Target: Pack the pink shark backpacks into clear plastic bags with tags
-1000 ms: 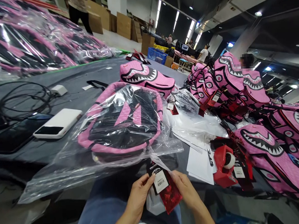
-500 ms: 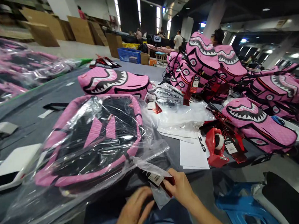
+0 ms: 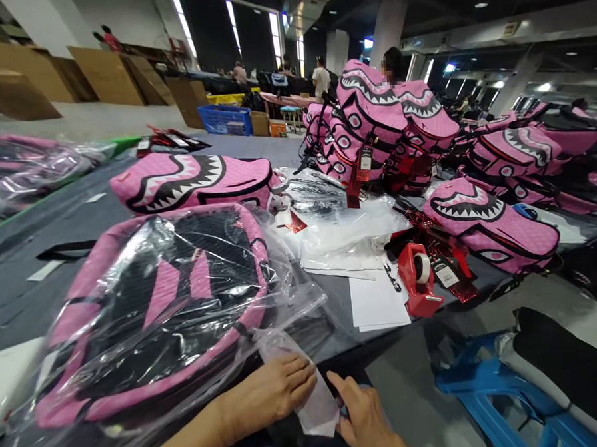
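Observation:
In front of me a narrow white translucent sheet (image 3: 316,413) hangs at the table's front edge. My left hand (image 3: 287,384) is closed over its upper part, fingers pressed together. On its right side is my right hand (image 3: 361,410), with index finger and thumb apart. The thumb touches the sheet's lower right corner, and the other fingers are curled. Just left lies a pink and black backpack (image 3: 253,306), straps side up, in a clear plastic bag (image 3: 302,302). No red hang tag shows at my hands; the sheet and fingers cover that spot.
A red tape dispenser (image 3: 416,284), white papers (image 3: 377,303) and clear bags (image 3: 339,238) lie ahead. Pink shark-face backpacks (image 3: 373,116) are piled behind; another backpack (image 3: 489,223) lies right. A blue plastic stool (image 3: 492,387) stands at lower right.
My left hand has moved up onto the white sheet. The red tag my right hand held has gone from sight, and that hand's index finger and thumb are now apart. The view has turned right.

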A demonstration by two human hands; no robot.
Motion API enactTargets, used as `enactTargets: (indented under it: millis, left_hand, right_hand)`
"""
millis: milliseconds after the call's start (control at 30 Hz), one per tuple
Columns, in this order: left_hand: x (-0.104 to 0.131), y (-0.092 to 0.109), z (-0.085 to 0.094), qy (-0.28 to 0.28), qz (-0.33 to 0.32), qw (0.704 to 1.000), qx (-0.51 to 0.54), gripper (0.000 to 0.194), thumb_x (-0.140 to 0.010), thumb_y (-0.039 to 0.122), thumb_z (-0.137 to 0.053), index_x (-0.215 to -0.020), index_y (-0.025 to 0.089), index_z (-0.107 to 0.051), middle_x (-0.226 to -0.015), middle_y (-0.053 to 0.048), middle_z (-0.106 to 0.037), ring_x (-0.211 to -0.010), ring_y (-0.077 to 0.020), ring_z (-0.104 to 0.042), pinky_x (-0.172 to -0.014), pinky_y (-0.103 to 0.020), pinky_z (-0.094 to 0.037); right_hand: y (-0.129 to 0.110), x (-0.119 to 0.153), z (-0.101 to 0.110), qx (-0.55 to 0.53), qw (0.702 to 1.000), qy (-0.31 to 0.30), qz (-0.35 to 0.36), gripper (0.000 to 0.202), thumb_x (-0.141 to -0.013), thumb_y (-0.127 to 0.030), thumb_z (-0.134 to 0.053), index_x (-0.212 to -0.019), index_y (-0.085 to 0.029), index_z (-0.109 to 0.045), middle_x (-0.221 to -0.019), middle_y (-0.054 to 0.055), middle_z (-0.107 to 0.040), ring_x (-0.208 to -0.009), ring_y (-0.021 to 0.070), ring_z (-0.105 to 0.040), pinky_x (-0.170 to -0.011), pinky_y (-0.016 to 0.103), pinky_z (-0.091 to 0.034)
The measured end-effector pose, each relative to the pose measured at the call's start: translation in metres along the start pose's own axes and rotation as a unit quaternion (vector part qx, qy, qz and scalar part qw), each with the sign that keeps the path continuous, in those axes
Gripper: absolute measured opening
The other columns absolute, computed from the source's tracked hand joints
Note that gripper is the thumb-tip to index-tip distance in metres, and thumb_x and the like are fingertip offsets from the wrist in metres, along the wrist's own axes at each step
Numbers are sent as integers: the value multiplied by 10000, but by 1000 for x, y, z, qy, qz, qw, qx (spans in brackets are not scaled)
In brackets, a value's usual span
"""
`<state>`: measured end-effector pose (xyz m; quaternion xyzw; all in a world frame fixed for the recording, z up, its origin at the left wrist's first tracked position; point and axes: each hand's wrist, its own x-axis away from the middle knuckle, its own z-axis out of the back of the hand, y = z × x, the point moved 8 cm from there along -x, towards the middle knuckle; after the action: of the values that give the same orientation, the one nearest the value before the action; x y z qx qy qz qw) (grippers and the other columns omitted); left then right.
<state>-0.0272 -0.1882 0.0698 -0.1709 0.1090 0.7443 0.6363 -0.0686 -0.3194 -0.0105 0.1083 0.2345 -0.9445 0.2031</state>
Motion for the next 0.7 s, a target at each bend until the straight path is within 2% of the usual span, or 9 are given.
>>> enactTargets:
  millis: [67, 133, 233, 333, 400, 467, 533, 600, 700]
  left_hand:
    - [9, 4, 12, 18, 5, 1000, 24, 367, -989, 100, -468, -1332, 133, -597, -1162, -112, -760, -1108, -198, -692, -1053, -331, -522]
    - [13, 6, 22, 18, 11, 999, 43, 476, -998, 84, -442, -1466, 157, -488, -1237, -93, -745, -1202, -188, -672, -1133, -322, -478]
    - [14, 6, 37, 50, 21, 997, 51, 606, -1001, 90, -476, -1578, 160, -304, -1269, -76, -733, -1234, -163, -657, -1182, -306, -408]
    - [18, 5, 44, 82, 26, 994, 62, 657, -998, 89, -498, -1599, 169, -246, -1245, -87, -739, -1240, -156, -649, -1181, -312, -395]
    - [22, 5, 45, 93, 28, 993, 60, 640, -1002, 90, -490, -1595, 175, -264, -1225, -93, -746, -1239, -157, -648, -1169, -311, -410]
    - [24, 5, 46, 102, 24, 993, 44, 595, -1017, 100, -456, -1586, 156, -289, -1222, -97, -748, -1250, -157, -640, -1166, -307, -413]
    - [26, 7, 47, 108, 23, 994, 26, 533, -1039, 112, -384, -1569, 133, -327, -1237, -95, -744, -1283, -150, -618, -1169, -300, -409]
    - [28, 4, 50, 109, 54, 992, 13, 498, -1058, 133, -307, -1551, 151, -377, -1271, -82, -733, -1301, -133, -603, -1159, -270, -418]
    - [31, -18, 59, 130, 175, 976, 4, 487, -1062, 167, -322, -1534, 233, -426, -1349, -61, -694, -1275, -123, -624, -1114, -227, -455]
  right_hand:
    - [1, -5, -5, -14, 1000, -8, -22, 389, -879, -159, -592, -1263, -211, -625, -863, 19, -689, -659, 156, -652, -584, 254, -404]
    - [-2, -9, -8, -27, 999, 2, -20, 112, -932, -199, -566, -949, -214, -675, -761, 2, -664, -601, 141, -620, -553, 253, -357]
    - [-10, -3, -6, 1, 998, 19, 55, 251, -968, -214, -475, -753, -211, -605, -652, 12, -619, -536, 148, -564, -524, 271, -327]
    - [-13, 6, 6, 48, 979, -40, 196, 281, -968, -235, -448, -746, -237, -620, -608, 10, -594, -509, 155, -516, -516, 276, -350]
    - [-5, -7, 29, 51, 971, -46, 230, 244, -957, -215, -458, -813, -241, -653, -617, 5, -591, -532, 155, -524, -532, 268, -387]
    - [6, -43, 63, 39, 980, 40, 191, 245, -945, -156, -454, -1034, -199, -678, -758, 47, -657, -674, 170, -606, -624, 270, -468]
    - [5, -88, 86, 31, 974, 151, 165, 355, -944, -161, -502, -1282, -160, -611, -1066, 141, -693, -977, 224, -651, -837, 346, -526]
    - [-15, -134, 81, 39, 960, 180, 212, 420, -918, -265, -638, -1332, -205, -602, -1252, 166, -651, -1168, 286, -599, -968, 438, -496]
    - [-34, -205, 61, 19, 968, 131, 212, 186, -905, -248, -686, -1085, -216, -716, -958, 83, -717, -934, 222, -660, -843, 330, -505]
